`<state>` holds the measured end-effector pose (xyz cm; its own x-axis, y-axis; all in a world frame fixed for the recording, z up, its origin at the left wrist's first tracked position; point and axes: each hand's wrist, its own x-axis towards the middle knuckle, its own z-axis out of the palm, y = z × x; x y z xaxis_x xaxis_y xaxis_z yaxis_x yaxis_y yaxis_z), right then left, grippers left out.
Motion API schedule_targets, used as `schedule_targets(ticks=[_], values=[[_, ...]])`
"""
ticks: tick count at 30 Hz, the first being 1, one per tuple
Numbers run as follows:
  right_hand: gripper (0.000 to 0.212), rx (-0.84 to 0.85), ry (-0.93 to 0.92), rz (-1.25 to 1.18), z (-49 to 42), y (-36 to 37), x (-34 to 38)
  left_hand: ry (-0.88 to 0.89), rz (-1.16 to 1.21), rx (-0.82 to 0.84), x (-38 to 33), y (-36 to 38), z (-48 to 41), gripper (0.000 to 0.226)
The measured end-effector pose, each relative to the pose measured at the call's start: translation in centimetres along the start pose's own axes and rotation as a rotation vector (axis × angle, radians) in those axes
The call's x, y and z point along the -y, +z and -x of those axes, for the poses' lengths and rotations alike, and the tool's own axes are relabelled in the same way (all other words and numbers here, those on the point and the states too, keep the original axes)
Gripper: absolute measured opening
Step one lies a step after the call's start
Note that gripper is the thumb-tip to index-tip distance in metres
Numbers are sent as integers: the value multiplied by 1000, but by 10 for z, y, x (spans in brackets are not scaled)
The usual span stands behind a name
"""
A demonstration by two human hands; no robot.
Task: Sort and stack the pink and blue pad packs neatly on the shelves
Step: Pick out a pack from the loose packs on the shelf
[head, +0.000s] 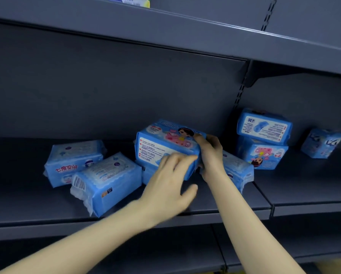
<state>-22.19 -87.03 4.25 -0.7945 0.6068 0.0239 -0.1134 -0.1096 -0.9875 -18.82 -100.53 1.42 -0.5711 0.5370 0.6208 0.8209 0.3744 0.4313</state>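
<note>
The shelf (47, 222) has open room at far left and along its near edge. Two blue packs (90, 175) lie left. The left hand (165, 184), fingers spread, touches the front face of the centre blue pack (161, 145). The right hand (211, 155) grips that pack's right end, fingers curled. A two-pack stack (262, 139) stands further right.

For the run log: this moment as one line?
step: stacking | right hand: grips blue pack | left hand: touches its front | site: shelf
</note>
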Motion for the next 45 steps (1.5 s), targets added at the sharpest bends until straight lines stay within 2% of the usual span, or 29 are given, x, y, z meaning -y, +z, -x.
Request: schedule_targets(ticks=[2,4,7,11,13,16,20,24,27,30,33,35,37,38,42,45], values=[[15,31,7,63,-1,-1,0,59,-23,-85,9,-14,-15,51],[21,71,20,102,-1,-3,2,37,-50,-192,17,-28,-31,49],[33,72,-33,266,0,-7,7,-145,-72,-270,24,-54,-55,50],[43,8,-340,744,4,-16,21,-387,-156,-100,44,-74,-84,55],[48,13,-400,872,6,-17,31,-463,-155,28,50,-81,-96,57],[50,122,-274,1036,5,-14,44,-640,-3,273,53,-81,-108,54],[63,252,15,913,7,-11,51,-755,107,352,59,-80,-114,36],[61,251,49,848,4,-9,50,-857,157,447,64,-83,-109,32],[52,249,12,795,0,-7,49,-847,267,386,64,-81,-106,26],[57,208,-135,768,-3,-4,49,-763,338,175,60,-79,-108,26],[78,182,-298,731,-1,-2,48,-629,415,-11,56,-79,-103,59],[84,175,-371,714,2,-3,44,-582,375,-80,54,-78,-95,84],[86,192,-396,715,4,-4,39,-562,236,-82,52,-77,-86,100],[86,205,-400,722,5,-5,35,-546,164,-71,52,-76,-82,100],[73,241,-460,836,11,-4,28,-503,-35,7,49,-76,-71,84],[66,263,-480,867,16,0,29,-512,-108,56,44,-76,-69,81]])
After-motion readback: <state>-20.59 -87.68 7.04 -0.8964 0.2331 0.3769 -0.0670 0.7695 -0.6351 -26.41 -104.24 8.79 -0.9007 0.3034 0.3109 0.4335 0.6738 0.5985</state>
